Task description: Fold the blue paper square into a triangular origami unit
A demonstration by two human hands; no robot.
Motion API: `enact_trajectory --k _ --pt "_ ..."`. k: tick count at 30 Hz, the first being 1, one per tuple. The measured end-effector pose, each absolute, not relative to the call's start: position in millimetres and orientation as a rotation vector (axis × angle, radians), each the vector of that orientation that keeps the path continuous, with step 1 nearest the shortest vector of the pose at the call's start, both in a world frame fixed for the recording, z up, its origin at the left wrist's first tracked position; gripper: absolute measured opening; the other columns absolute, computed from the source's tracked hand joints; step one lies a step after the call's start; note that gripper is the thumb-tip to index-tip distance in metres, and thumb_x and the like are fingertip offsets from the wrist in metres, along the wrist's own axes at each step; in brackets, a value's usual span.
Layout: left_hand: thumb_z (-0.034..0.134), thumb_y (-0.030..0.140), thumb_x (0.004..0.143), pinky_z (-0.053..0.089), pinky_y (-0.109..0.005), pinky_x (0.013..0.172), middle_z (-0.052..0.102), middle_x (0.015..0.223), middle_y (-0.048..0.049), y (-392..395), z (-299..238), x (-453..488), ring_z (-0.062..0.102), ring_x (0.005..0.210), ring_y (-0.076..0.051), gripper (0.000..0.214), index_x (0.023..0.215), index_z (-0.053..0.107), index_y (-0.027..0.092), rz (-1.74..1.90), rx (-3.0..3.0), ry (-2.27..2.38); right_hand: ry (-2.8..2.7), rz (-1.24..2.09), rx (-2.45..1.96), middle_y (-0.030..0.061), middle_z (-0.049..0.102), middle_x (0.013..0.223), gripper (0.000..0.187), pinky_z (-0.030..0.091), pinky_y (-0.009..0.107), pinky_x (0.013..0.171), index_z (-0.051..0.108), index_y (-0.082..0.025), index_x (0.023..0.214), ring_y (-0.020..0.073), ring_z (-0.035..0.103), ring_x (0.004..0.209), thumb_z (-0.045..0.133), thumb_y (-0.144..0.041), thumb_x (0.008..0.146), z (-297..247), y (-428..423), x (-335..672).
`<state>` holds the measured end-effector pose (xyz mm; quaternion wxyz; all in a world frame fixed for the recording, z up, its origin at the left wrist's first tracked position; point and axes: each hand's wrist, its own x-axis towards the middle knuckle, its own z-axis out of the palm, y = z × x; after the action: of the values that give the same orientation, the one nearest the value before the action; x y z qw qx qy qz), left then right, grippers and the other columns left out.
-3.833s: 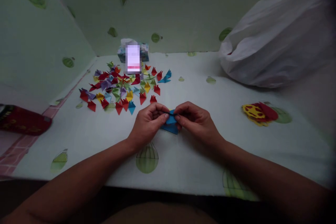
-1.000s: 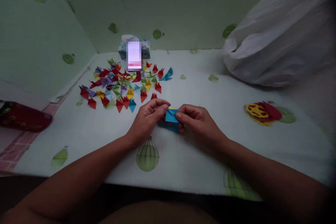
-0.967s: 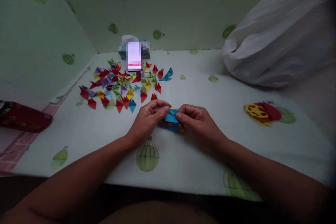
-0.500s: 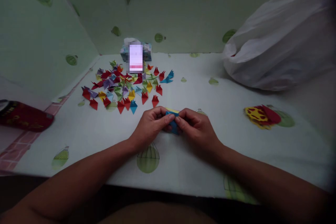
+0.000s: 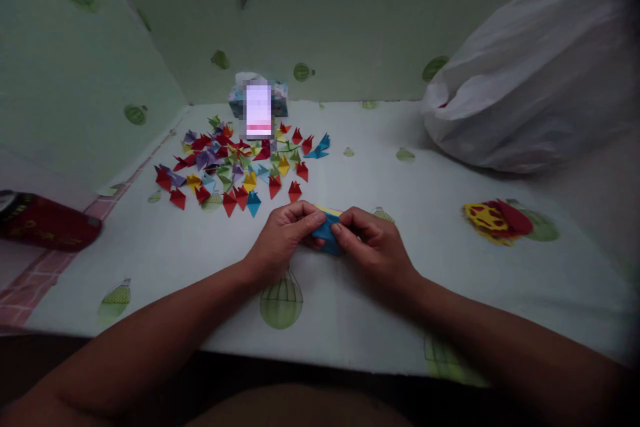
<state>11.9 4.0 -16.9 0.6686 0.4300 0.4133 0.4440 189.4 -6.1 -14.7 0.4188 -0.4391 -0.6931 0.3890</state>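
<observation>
Blue folded paper [image 5: 327, 235] lies crosswise mid-bench between both hands, left hand [image 5: 285, 237] and right hand [image 5: 373, 247] fingers pinched on its opposite ends.

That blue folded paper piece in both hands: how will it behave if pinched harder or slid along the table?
The blue paper piece, pinched between left hand and right hand, looks thin and creased: probably very light, likely to crumple under force. Flat-sided, it should slide, not roll.

white bag [image 5: 530, 87], red case [image 5: 47, 230], perhaps tissues [image 5: 259, 99]
</observation>
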Motion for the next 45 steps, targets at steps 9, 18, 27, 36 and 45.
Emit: enact_trajectory --k 9,18,27,36,45 --pt "0.080 0.041 0.080 0.052 -0.022 0.060 0.067 0.072 0.0002 6 -16 10 0.061 0.061 -0.010 0.027 0.083 0.068 0.017 0.968 1.081 0.941 -1.619 1.116 -1.138 0.0000 0.058 0.063 0.028 0.036 0.027 0.056 0.056 -0.019 0.072 0.0118 0.050 0.059 0.060 -0.038 0.092 -18 -7 188" --pt "0.079 0.033 0.080 0.049 -0.023 0.061 0.068 0.074 -0.0020 8 -5 7 0.060 0.062 -0.010 0.022 0.083 0.068 0.014 0.888 1.218 0.925 -1.422 1.440 -1.038 -0.0014 0.060 0.065 0.026 0.044 0.026 0.059 0.054 -0.018 0.077 0.0106 0.054 0.059 0.068 -0.038 0.086 -17 -2 189" --pt "0.075 0.021 0.075 0.041 -0.020 0.055 0.065 0.067 0.0010 11 -3 5 0.057 0.060 -0.009 0.010 0.075 0.067 0.015 0.754 1.393 0.986 -1.581 1.302 -1.021 -0.0011 0.057 0.069 0.021 0.041 0.025 0.060 0.059 -0.016 0.079 0.0102 0.051 0.064 0.066 -0.034 0.087 -13 1 192" --pt "0.075 0.028 0.077 0.054 -0.024 0.065 0.071 0.074 -0.0016 15 -2 3 0.069 0.068 -0.013 0.020 0.083 0.062 0.014 0.803 1.197 1.015 -1.352 1.465 -1.050 -0.0022 0.060 0.068 0.024 0.047 0.026 0.060 0.055 -0.017 0.078 0.0101 0.056 0.060 0.070 -0.036 0.083 -14 5 191" --pt "0.078 0.020 0.076 0.055 -0.024 0.069 0.070 0.078 0.0006 13 -8 5 0.068 0.069 -0.011 0.025 0.095 0.061 0.015 0.910 1.138 0.939 -1.340 1.528 -1.033 -0.0030 0.061 0.066 0.022 0.046 0.025 0.058 0.056 -0.017 0.078 0.0086 0.057 0.057 0.072 -0.032 0.080 -14 8 192"
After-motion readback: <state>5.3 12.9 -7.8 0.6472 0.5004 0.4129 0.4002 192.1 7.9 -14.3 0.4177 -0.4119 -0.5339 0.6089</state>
